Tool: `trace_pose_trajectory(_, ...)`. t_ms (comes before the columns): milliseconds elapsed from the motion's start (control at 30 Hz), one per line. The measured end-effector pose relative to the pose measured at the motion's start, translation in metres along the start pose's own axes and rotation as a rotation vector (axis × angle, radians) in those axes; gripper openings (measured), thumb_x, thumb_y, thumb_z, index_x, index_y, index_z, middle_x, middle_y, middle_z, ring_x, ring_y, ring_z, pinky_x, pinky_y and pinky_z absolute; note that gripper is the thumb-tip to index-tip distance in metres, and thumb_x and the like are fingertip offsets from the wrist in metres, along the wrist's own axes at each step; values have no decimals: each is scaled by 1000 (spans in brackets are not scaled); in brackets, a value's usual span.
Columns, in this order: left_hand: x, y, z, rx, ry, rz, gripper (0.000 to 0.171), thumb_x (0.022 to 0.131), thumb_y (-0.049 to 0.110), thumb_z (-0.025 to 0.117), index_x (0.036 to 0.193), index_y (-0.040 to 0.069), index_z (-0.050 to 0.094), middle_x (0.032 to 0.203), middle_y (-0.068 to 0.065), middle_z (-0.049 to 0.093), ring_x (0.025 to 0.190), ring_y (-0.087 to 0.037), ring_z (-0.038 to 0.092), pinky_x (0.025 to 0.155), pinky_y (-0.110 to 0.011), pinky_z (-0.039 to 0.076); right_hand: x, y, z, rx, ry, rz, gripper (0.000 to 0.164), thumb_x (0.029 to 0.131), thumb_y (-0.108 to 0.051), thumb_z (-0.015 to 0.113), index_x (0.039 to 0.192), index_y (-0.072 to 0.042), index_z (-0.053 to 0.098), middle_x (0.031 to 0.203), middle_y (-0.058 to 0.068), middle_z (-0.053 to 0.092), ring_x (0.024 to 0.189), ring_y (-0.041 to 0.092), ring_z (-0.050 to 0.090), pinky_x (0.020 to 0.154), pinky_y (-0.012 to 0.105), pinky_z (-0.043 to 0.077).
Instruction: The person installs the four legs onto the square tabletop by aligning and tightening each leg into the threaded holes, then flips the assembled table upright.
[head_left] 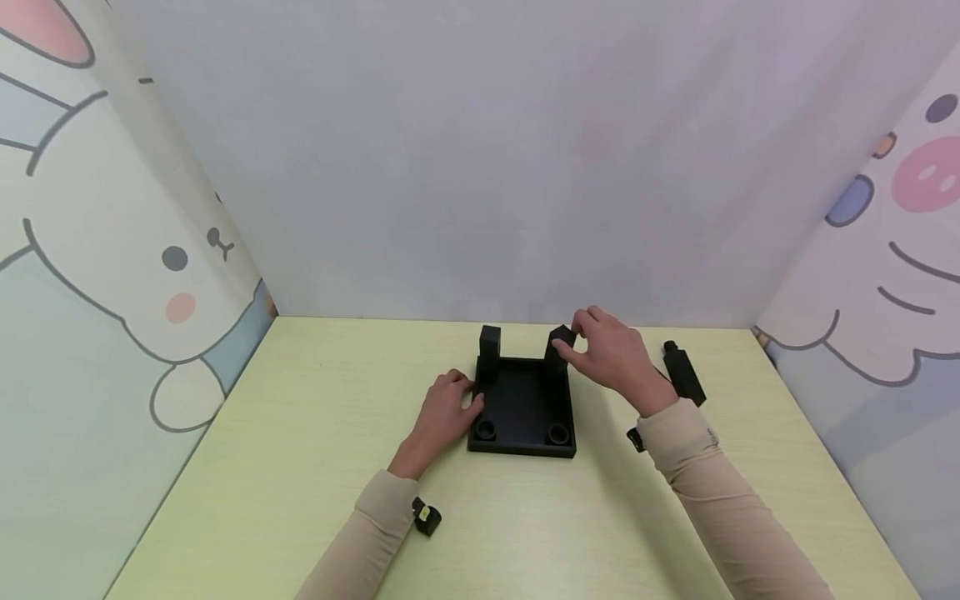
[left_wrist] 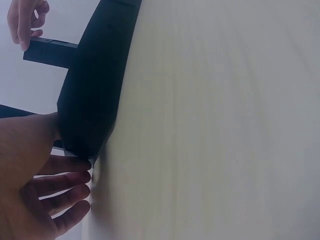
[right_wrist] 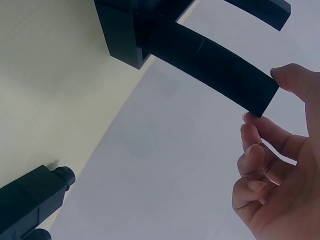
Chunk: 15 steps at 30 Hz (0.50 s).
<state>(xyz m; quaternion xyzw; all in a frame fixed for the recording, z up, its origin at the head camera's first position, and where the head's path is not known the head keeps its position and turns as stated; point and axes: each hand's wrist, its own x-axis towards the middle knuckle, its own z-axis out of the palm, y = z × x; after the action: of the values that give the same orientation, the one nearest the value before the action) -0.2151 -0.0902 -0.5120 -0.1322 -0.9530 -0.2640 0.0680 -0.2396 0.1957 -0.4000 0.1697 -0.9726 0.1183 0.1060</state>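
A black square base [head_left: 523, 404] with a raised rim lies on the table. Two black legs rise from its far corners, the left leg [head_left: 489, 352] and the right leg [head_left: 556, 358]; round sockets [head_left: 558, 433] show in the near corners. My right hand [head_left: 613, 357] pinches the top of the right leg between thumb and fingertips, as the leg's free end [right_wrist: 257, 97] shows in the right wrist view. At the base's left side, my left hand [head_left: 444, 410] grips the rim, thumb on the inner side, fingers outside and close to the tabletop [left_wrist: 200, 130].
To the right lies a loose black leg [head_left: 682, 373] with a round peg at one end. The end of another peg [right_wrist: 40, 234] shows beside it in the right wrist view. A pale wall [head_left: 480, 167] stands behind the table, with cartoon-printed walls [head_left: 862, 275] at the sides.
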Motion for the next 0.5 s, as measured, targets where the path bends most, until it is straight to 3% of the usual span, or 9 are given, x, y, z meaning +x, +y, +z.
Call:
trace_pose_trajectory(200, 0, -1, 0, -3, -3, -1, 36, 98, 30, 65, 115, -1, 73, 118, -13, 68, 107, -31, 62, 93, -47, 53, 1, 0, -4, 39, -61, -14, 47, 93, -33, 58, 138, -17, 59, 116, 10, 61, 84, 22, 64, 54, 33, 43)
trace_pose_trajectory(333, 0, -1, 0, -3, -4, -5, 36, 98, 30, 65, 115, -1, 74, 118, -13, 68, 107, -31, 63, 93, -47, 53, 1, 0, -3, 43, -87, -19, 47, 92, -27, 57, 138, -18, 59, 115, 10, 60, 77, 20, 59, 53, 31, 39)
trace_pose_trajectory(500, 0, 0, -1, -7, -7, -6, 36, 98, 30, 65, 116, -1, 73, 118, -13, 68, 108, -31, 62, 94, -47, 52, 1, 0, -1, 34, -65, -12, 38, 97, -33, 57, 131, -15, 61, 113, 12, 62, 76, 22, 60, 57, 35, 45)
